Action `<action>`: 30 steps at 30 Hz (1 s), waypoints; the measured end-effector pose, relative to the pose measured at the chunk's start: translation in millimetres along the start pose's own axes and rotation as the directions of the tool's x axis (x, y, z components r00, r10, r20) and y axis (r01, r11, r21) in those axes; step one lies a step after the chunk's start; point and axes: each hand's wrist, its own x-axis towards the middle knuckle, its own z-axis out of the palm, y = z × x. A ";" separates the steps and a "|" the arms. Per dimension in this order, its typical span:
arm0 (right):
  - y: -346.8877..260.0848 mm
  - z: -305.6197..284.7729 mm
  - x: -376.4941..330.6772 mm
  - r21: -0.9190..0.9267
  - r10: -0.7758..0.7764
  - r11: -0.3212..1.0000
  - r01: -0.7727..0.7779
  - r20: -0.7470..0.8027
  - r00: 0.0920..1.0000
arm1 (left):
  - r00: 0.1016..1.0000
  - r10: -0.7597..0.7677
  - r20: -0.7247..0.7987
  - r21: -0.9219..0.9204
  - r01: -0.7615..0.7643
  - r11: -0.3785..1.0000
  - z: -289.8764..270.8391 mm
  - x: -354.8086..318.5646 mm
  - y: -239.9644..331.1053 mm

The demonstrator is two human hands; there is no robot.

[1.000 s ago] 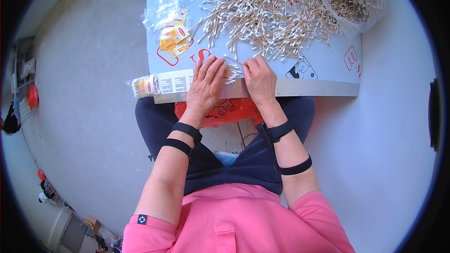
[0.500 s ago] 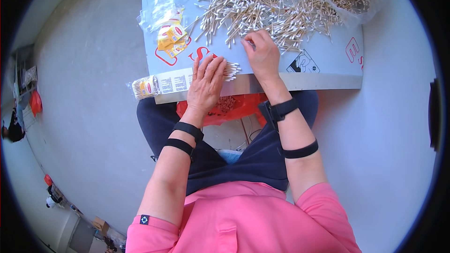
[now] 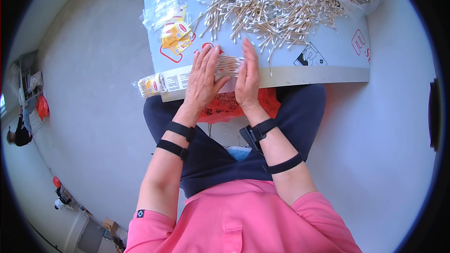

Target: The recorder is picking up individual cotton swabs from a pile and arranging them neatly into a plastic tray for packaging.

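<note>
A flat row of cotton swabs (image 3: pixel 228 65) lies near the front edge of the table, between my two hands. My left hand (image 3: pixel 202 78) rests over the row's left end, fingers stretched out and thumb apart. Against the row's right tips stands my right hand (image 3: pixel 248 76), its fingers straight and its palm turned inward. A large loose heap of cotton swabs (image 3: pixel 267 7) spreads beyond them. Left of my left hand lie a white printed strip (image 3: pixel 177 81) and a filled clear packet of swabs (image 3: pixel 152 85).
Yellow printed cards (image 3: pixel 177 32) and clear plastic bags (image 3: pixel 168 3) lie at the table's left. A big clear bag (image 3: pixel 368 7) with swabs sits at the far right. A red bag (image 3: pixel 225 107) hangs below the table edge (image 3: pixel 318 76). Far left, a person (image 3: pixel 21 133) is by a rack.
My right hand has come back from the heap's near edge to the right end of the swab row, and its fingers have straightened. My left hand stays by the row, thumb now spread.
</note>
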 end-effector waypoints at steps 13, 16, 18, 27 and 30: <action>0.2 26.3 10.3 0.056 0.028 0.998 -0.027 -0.015 0.999 | 0.876 -0.359 -0.322 -0.433 0.201 0.879 31.7 16.6 22.9; -2.7 27.2 10.5 0.129 0.066 0.990 -0.063 -0.018 0.998 | 0.819 -0.443 -0.366 -0.559 0.187 0.808 33.9 13.2 19.1; -2.6 21.5 11.1 0.179 0.101 0.979 -0.094 -0.030 0.994 | 0.831 -0.389 -0.397 -0.467 0.183 0.865 24.0 12.3 13.0; 2.4 -5.0 10.4 0.185 0.082 0.977 -0.103 0.121 0.989 | 0.973 -0.119 -0.195 -0.088 0.104 0.991 4.4 -8.9 -3.7; 2.6 -5.9 7.9 0.207 0.100 0.970 -0.128 0.140 0.985 | 0.954 -0.197 -0.225 -0.219 0.148 0.965 3.2 -13.2 -2.1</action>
